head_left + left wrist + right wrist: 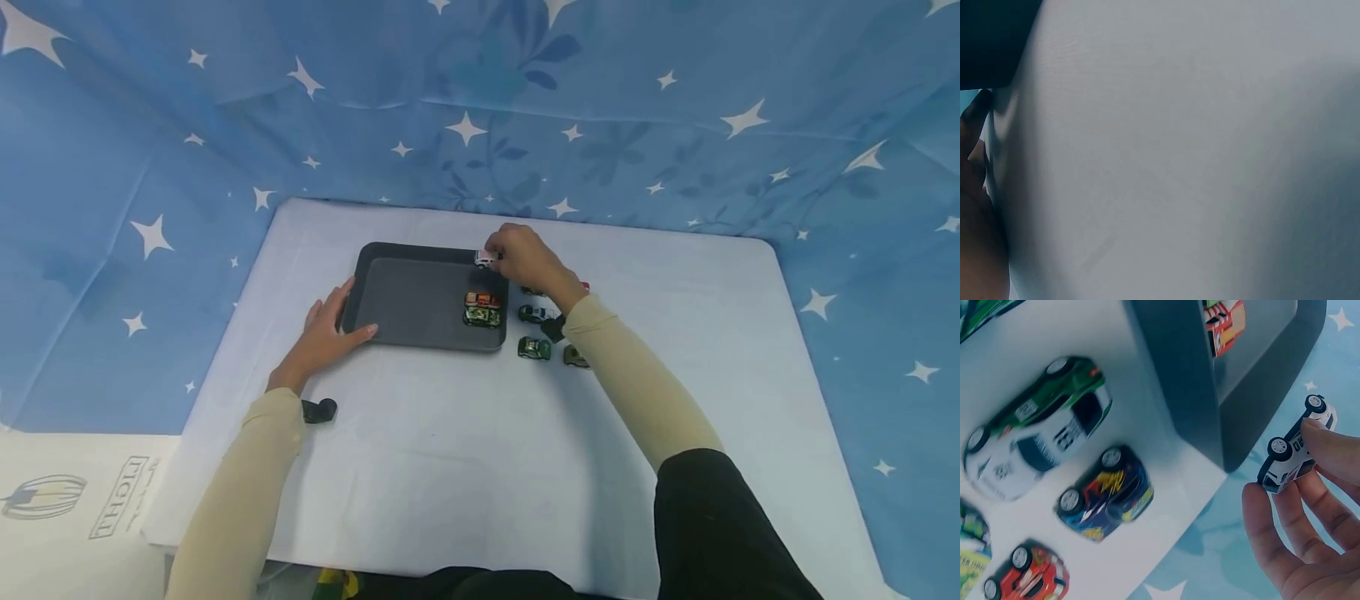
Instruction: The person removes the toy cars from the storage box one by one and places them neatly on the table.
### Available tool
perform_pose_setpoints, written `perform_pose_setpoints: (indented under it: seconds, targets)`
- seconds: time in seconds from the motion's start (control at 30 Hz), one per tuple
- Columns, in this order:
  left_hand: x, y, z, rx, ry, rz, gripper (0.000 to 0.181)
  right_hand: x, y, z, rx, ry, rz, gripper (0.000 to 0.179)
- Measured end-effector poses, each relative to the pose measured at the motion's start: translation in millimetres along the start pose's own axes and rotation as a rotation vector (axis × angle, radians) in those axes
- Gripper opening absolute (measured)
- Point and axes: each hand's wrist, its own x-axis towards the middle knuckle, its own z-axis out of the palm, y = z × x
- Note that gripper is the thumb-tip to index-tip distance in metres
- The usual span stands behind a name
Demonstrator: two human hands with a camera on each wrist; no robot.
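My right hand pinches a white toy car between thumb and fingers, above the tray's far right corner. The dark grey rectangular tray lies on the table. Inside it at the right, an orange-red toy car stands beside a green toy car. My left hand rests against the tray's left side with spread fingers, its thumb at the near left corner. In the left wrist view, only part of that hand shows, below the dark tray wall.
Several toy cars stand on the white table right of the tray: a green-and-white one, a dark blue one, a red one and a green one. My right forearm partly covers this group. A blue star-patterned cloth hangs behind.
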Motion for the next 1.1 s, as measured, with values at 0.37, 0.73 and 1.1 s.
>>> perform_pose_setpoints:
  seconds: [0.37,0.73,1.1]
  targets:
    - [-1.1,2.6,-0.4,0.017,0.004,-0.001,0.106,-20.1,20.7,-17.5,-0.028,0.015,0.038,0.027]
    - [0.4,2.3,-0.4,0.024,0.0,0.018,0.106,-47.8,51.8,-32.3,-0.028,-0.005,0.132,0.028]
    - [0.7,0.4,-0.1,0.017,-0.004,0.015,0.106,-72.6,82.0,-39.5,-0.004,-0.002,0.225,0.026]
